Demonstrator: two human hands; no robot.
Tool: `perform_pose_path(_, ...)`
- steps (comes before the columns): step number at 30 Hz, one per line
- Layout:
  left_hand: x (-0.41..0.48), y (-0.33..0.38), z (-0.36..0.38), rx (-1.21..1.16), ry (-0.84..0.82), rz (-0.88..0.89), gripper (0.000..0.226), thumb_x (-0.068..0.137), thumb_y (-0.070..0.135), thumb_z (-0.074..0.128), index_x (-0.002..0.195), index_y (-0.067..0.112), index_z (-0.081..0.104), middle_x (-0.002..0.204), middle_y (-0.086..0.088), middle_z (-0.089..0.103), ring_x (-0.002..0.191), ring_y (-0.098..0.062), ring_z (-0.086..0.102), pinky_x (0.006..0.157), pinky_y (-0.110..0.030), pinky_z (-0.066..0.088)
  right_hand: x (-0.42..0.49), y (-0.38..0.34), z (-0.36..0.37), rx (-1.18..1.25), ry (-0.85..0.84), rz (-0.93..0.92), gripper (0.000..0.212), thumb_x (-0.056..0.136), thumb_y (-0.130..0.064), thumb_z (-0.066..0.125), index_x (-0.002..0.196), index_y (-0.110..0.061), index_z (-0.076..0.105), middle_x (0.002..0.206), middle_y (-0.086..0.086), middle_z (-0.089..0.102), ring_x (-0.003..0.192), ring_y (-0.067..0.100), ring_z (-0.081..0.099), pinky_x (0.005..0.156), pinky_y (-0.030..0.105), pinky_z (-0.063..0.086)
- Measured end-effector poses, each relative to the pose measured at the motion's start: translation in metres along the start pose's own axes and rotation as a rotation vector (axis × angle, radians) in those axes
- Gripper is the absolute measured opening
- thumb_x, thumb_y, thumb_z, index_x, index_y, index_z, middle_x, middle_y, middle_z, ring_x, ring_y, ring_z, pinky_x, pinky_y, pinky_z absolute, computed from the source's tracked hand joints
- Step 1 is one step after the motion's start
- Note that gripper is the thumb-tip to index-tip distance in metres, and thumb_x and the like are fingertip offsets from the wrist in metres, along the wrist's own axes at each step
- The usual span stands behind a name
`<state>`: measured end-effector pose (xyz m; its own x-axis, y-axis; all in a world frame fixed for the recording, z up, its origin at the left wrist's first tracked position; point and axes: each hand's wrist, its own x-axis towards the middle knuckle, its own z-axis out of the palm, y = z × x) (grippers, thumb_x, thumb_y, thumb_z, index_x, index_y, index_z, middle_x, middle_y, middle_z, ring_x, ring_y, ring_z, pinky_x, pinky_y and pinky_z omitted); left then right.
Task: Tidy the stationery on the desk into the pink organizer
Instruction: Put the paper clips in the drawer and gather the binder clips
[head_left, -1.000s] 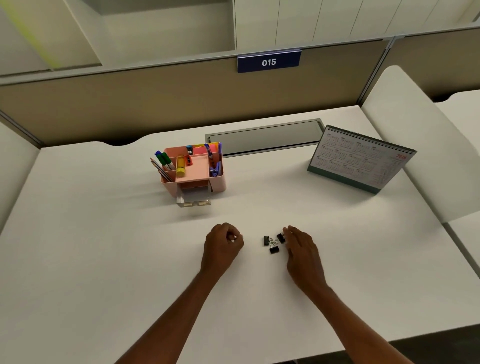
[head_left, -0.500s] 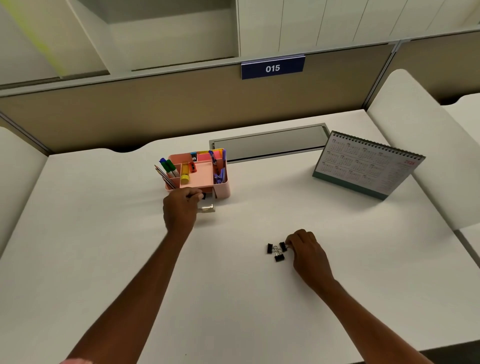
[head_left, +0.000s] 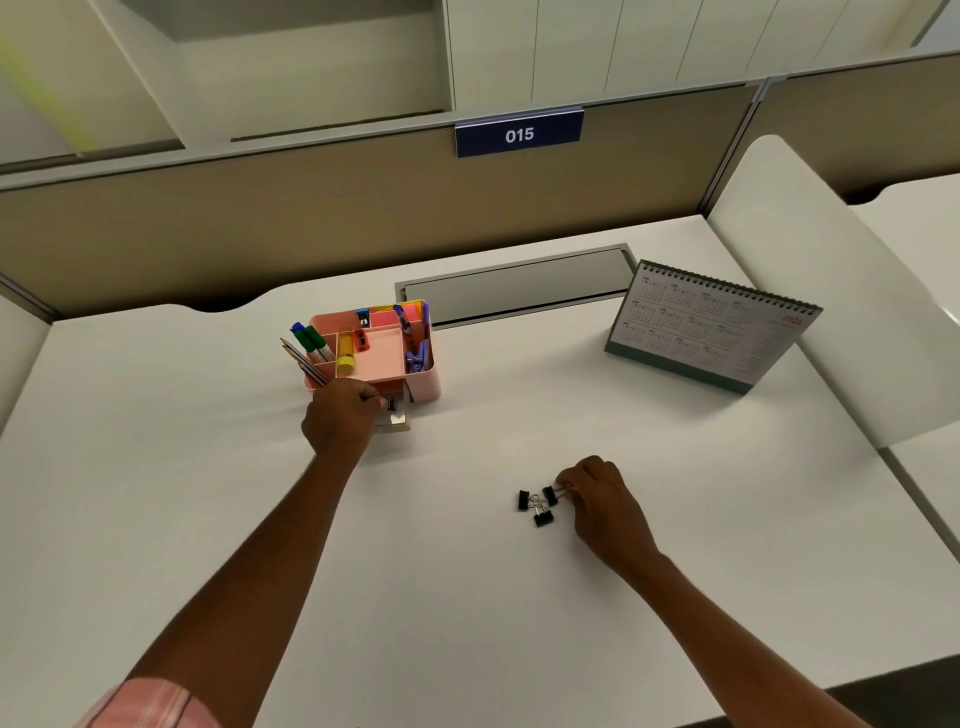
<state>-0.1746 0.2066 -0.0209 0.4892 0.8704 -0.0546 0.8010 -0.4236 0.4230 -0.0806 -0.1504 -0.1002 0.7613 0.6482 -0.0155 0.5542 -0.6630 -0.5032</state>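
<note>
The pink organizer (head_left: 425, 382) stands at the desk's middle left, with pens, markers, a yellow glue stick and sticky notes in it. Its clear drawer (head_left: 396, 423) is pulled out at the front. My left hand (head_left: 340, 415) is at that drawer and pinches a small black binder clip (head_left: 391, 403) over it. Three black binder clips (head_left: 537, 505) lie together nearer me on the right. My right hand (head_left: 602, 499) rests beside them and pinches the wire handle of the nearest clip (head_left: 550, 494).
A desk calendar (head_left: 711, 327) stands at the right rear. A grey cable hatch (head_left: 519, 288) is set into the desk behind the organizer. A tan partition with a "015" sign (head_left: 518, 134) closes the back. A white side panel (head_left: 831, 291) rises on the right.
My left hand went from the desk's middle up to the organizer's drawer with a clip. My right hand stayed by the clip pile and closed its fingers on one clip's handle.
</note>
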Motion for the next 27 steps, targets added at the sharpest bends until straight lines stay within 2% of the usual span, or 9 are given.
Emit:
perform_pose_path(3,0.001,0.0,0.001,0.021,0.022,-0.017,0.023,0.094,0.037,0.075,0.105,0.017,0.082,0.096,-0.007,0.077,0.08,-0.021,0.058,0.064,-0.03,0.045,0.006,-0.001,-0.008,-0.001,-0.07,0.007,0.037,0.092,-0.012,0.065,0.123,-0.034,0.062,0.116,-0.014,0.051,0.112,0.01,0.046,0.064,0.031,0.051)
perform_pose_path(6,-0.011,0.003,-0.002,-0.01,0.071,-0.058,0.026,0.095,0.038,0.073,0.105,0.015,0.081,0.096,-0.008,0.076,0.078,-0.02,0.058,0.064,-0.031,0.045,0.009,-0.004,-0.014,-0.092,-0.154,-0.1,0.049,0.09,-0.019,0.069,0.131,-0.042,0.055,0.122,-0.015,0.048,0.113,0.009,0.043,0.061,0.028,0.051)
perform_pose_path(10,-0.051,0.021,-0.003,-0.139,0.149,0.037,0.014,0.096,0.033,0.07,0.101,0.023,0.079,0.1,-0.005,0.074,0.087,-0.027,0.068,0.067,-0.032,0.049,0.01,-0.009,-0.012,-0.157,-0.146,-0.145,0.036,0.085,-0.011,0.071,0.113,-0.033,0.064,0.119,-0.009,0.053,0.107,0.018,0.052,0.055,0.028,0.044)
perform_pose_path(12,-0.075,0.028,0.004,-0.208,0.092,0.107,0.011,0.095,0.032,0.068,0.097,0.027,0.078,0.097,0.002,0.074,0.085,-0.022,0.067,0.068,-0.031,0.05,0.009,-0.01,-0.011,-0.171,-0.122,-0.142,0.026,0.085,-0.014,0.073,0.106,-0.028,0.065,0.118,-0.007,0.055,0.106,0.02,0.055,0.057,0.028,0.04)
perform_pose_path(15,-0.11,0.035,0.023,-0.329,-0.108,0.174,0.007,0.09,0.036,0.072,0.088,0.032,0.078,0.084,0.014,0.073,0.079,-0.008,0.067,0.07,-0.03,0.054,0.008,-0.011,-0.009,-0.153,-0.113,-0.118,0.018,0.087,-0.018,0.073,0.102,-0.023,0.065,0.114,-0.005,0.055,0.105,0.022,0.056,0.061,0.029,0.042)
perform_pose_path(19,-0.148,0.045,0.048,-0.331,-0.319,0.189,0.008,0.085,0.04,0.074,0.084,0.033,0.078,0.078,0.017,0.073,0.076,-0.002,0.068,0.071,-0.027,0.055,0.009,-0.014,-0.011,-0.146,-0.142,-0.142,0.043,0.086,-0.013,0.07,0.125,-0.029,0.061,0.121,-0.005,0.055,0.11,0.02,0.051,0.065,0.029,0.044)
perform_pose_path(21,-0.16,0.048,0.058,-0.306,-0.363,0.187,0.009,0.086,0.039,0.073,0.085,0.032,0.078,0.079,0.017,0.073,0.078,-0.002,0.067,0.069,-0.025,0.053,0.009,-0.015,-0.011,-0.152,-0.178,-0.204,0.05,0.083,-0.01,0.07,0.126,-0.033,0.061,0.121,-0.006,0.055,0.108,0.019,0.051,0.065,0.029,0.046)
perform_pose_path(24,-0.17,0.05,0.067,-0.283,-0.41,0.167,0.008,0.087,0.037,0.073,0.086,0.03,0.078,0.081,0.015,0.074,0.08,-0.004,0.068,0.066,-0.023,0.049,0.009,-0.015,-0.008,-0.164,-0.174,-0.216,0.038,0.082,-0.017,0.076,0.114,-0.034,0.064,0.116,-0.007,0.055,0.105,0.018,0.052,0.067,0.03,0.049)
perform_pose_path(27,-0.173,0.051,0.071,-0.29,-0.426,0.162,0.008,0.087,0.035,0.075,0.086,0.028,0.079,0.082,0.014,0.075,0.08,-0.005,0.068,0.07,-0.026,0.054,0.007,-0.014,-0.003,-0.136,-0.141,-0.194,0.028,0.082,-0.017,0.075,0.106,-0.026,0.062,0.111,-0.007,0.057,0.103,0.021,0.055,0.067,0.031,0.048)
